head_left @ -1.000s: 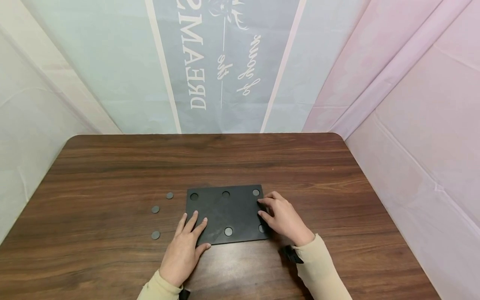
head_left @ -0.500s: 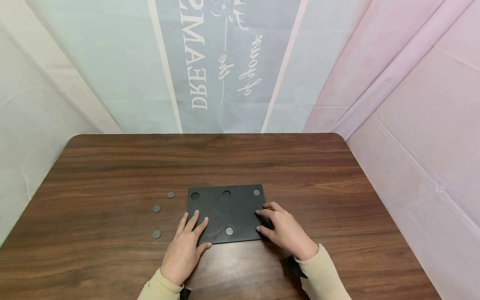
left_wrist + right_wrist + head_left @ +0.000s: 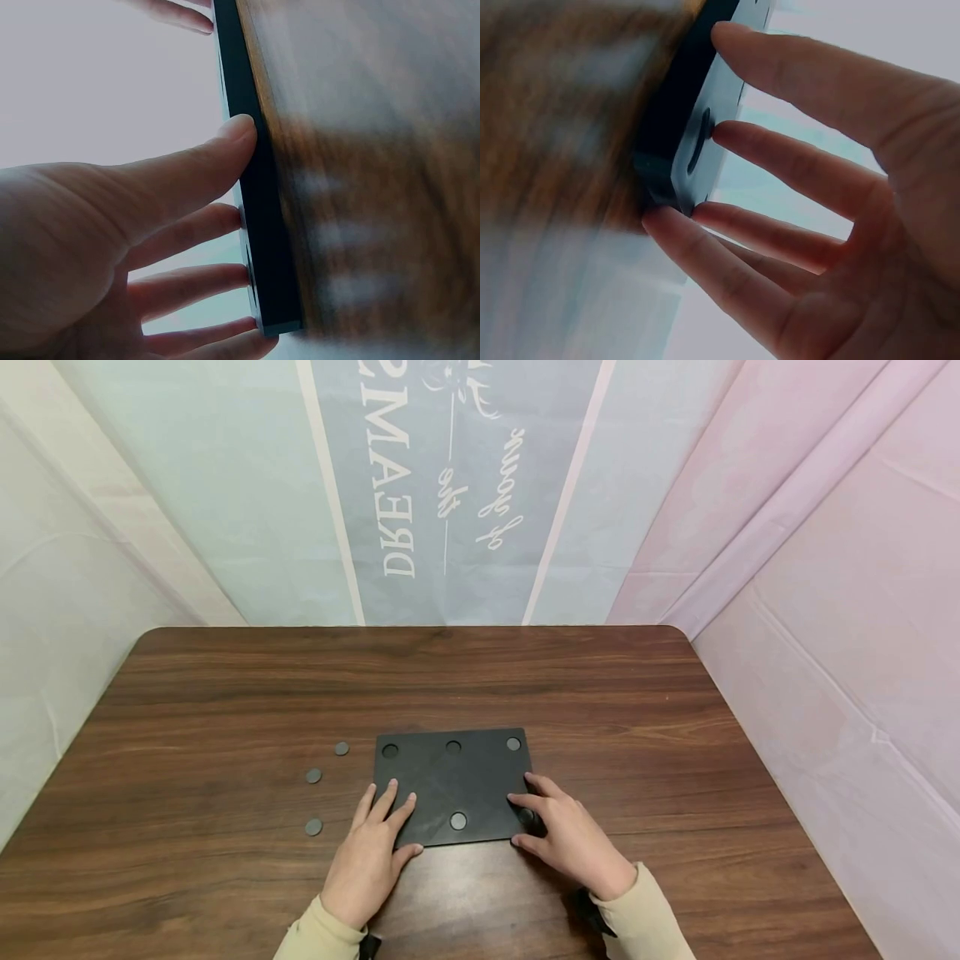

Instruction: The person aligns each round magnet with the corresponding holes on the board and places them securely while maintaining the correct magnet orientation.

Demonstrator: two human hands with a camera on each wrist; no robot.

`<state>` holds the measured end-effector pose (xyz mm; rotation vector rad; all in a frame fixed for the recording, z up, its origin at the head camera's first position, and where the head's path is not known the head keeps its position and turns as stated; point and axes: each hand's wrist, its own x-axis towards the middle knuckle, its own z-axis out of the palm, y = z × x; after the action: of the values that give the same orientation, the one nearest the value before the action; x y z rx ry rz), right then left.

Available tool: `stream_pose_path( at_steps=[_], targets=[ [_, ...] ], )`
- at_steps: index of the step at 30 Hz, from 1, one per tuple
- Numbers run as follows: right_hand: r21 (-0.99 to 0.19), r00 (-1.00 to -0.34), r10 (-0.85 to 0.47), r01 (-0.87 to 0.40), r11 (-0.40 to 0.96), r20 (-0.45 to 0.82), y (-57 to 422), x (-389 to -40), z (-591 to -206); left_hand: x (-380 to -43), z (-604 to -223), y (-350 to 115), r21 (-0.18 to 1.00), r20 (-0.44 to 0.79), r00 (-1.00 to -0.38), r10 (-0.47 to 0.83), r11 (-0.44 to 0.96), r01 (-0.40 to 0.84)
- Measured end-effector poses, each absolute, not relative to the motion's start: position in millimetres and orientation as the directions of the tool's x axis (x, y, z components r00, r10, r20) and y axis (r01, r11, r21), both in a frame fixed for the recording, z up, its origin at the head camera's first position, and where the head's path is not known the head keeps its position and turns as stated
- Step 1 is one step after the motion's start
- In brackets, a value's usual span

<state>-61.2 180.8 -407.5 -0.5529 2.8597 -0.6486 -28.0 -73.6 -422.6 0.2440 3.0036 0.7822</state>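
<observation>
A black rectangular board point(image 3: 450, 785) with round recesses lies on the table. Pale grey discs fill its far right recess and its near middle recess; the near right one is shaded by my fingers. My left hand point(image 3: 363, 864) rests on the board's near left corner, fingers spread over the top and thumb against the front edge. That corner is covered from above. At the near right corner, my right hand point(image 3: 573, 839) touches the board with spread, slightly bent fingers. In the right wrist view, its index fingertip point(image 3: 724, 133) is beside a recess point(image 3: 699, 141).
Three loose grey discs lie left of the board: a far disc point(image 3: 342, 748), a middle disc point(image 3: 313, 775) and a near disc point(image 3: 313, 827). The brown wooden table point(image 3: 637, 693) has fabric hangings point(image 3: 480, 527) behind it and at both sides.
My right hand has moved along the board's right edge toward the near corner, its fingers spreading wider. The left hand stays in place on the board.
</observation>
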Motion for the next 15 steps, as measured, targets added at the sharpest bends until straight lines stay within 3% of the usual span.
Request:
stream_pose_path(
  at_steps=[15],
  targets=[
    [-0.463, -0.921, -0.387, -0.321, 0.827, -0.053, 180.4, -59.3, -411.3, -27.8, -422.4, -75.4, 0.472, -0.021, -0.986, 0.166, 0.871, 0.137]
  ],
)
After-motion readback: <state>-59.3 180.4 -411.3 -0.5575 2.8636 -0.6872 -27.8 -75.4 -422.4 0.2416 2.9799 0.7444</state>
